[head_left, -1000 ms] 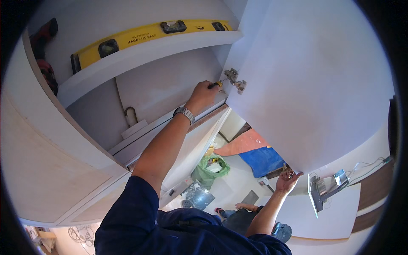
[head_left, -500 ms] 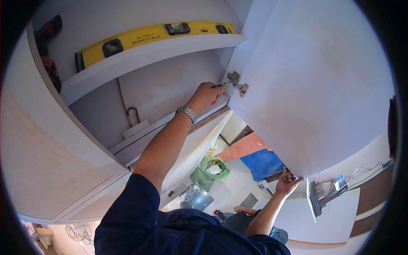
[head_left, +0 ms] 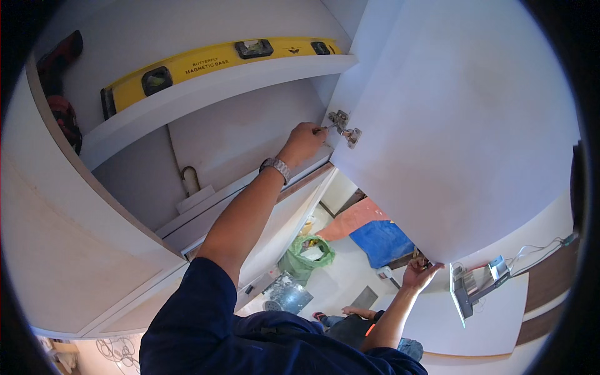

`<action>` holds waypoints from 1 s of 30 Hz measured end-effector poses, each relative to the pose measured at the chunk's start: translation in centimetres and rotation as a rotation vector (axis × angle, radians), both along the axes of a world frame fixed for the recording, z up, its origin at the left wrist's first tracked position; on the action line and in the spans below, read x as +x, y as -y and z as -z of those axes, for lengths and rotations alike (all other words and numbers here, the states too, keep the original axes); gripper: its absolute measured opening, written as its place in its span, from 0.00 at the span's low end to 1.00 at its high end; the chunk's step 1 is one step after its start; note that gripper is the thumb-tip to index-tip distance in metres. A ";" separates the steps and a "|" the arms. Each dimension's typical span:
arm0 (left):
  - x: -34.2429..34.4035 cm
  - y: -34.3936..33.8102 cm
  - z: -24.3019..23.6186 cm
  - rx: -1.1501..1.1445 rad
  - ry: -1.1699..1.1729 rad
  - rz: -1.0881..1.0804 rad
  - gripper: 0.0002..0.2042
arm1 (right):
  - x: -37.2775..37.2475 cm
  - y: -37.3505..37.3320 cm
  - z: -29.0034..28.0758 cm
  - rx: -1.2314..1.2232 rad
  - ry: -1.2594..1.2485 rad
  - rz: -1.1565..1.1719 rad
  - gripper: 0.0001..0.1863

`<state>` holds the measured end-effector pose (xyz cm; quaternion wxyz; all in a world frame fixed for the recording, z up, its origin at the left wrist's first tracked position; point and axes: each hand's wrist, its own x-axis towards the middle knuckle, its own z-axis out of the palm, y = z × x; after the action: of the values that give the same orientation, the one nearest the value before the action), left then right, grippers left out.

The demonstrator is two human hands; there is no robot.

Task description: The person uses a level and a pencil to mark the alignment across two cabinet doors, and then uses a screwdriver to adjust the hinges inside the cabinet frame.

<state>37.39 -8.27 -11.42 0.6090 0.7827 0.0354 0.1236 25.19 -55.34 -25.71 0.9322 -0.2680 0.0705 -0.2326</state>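
My left hand [head_left: 303,145], with a metal-banded watch [head_left: 277,167] on its wrist, is closed around a screwdriver [head_left: 320,130]. Its handle is mostly hidden in my fingers, and its shaft points at the metal hinge [head_left: 340,120] joining the cabinet side to the white cabinet door [head_left: 462,125]. The door stands open on the right. Down at the door's lower outer corner, my right hand [head_left: 417,276] has its fingers curled at the edge, gripping it. Its fingertips are partly hidden.
A yellow spirit level [head_left: 206,62] lies on the cabinet shelf [head_left: 219,86]. Red-and-black power tools [head_left: 62,119] sit at far left. Below are a green sack [head_left: 306,259], a blue sheet [head_left: 382,242], another person's arm [head_left: 359,312] and a white table [head_left: 487,319] bearing a device.
My left hand has turned slightly on the screwdriver, covering the yellow part of its handle. The whole view has shifted a little. My right hand stays at the door corner.
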 end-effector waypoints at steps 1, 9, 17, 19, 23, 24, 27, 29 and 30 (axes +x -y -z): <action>0.1 0.0 0.5 0.001 0.002 0.000 0.14 | 0.1 0.1 0.1 -0.015 0.001 -0.006 0.29; -0.9 1.1 1.3 0.995 0.525 -0.317 0.14 | -0.1 0.1 0.3 -0.033 -0.007 0.020 0.30; 0.5 -0.5 -1.5 -0.037 -0.142 0.002 0.17 | -0.4 0.4 0.2 -0.008 0.029 -0.015 0.26; 0.5 -0.6 -1.4 -0.131 -0.283 0.033 0.18 | -0.3 0.3 0.2 -0.013 0.025 -0.015 0.26; 1.5 -0.8 1.1 0.306 0.152 -0.137 0.17 | 0.0 -0.8 -0.2 -0.016 -0.002 -0.012 0.27; 1.5 -0.3 0.9 0.429 0.251 -0.173 0.17 | 0.0 -0.3 0.0 -0.017 -0.002 -0.006 0.27; 0.8 0.7 0.8 0.647 0.336 -0.197 0.14 | 0.1 0.4 0.3 -0.017 0.044 -0.039 0.29; 0.4 0.8 0.9 0.738 0.400 -0.206 0.13 | 0.1 0.1 0.1 -0.013 0.014 -0.005 0.30; 0.2 0.8 1.0 0.825 0.469 -0.212 0.12 | 0.2 0.3 0.3 -0.012 0.017 -0.004 0.30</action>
<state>37.62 -9.12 -12.41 0.2233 0.9020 -0.0750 0.3617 25.35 -55.62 -25.97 0.9315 -0.2719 0.0609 -0.2336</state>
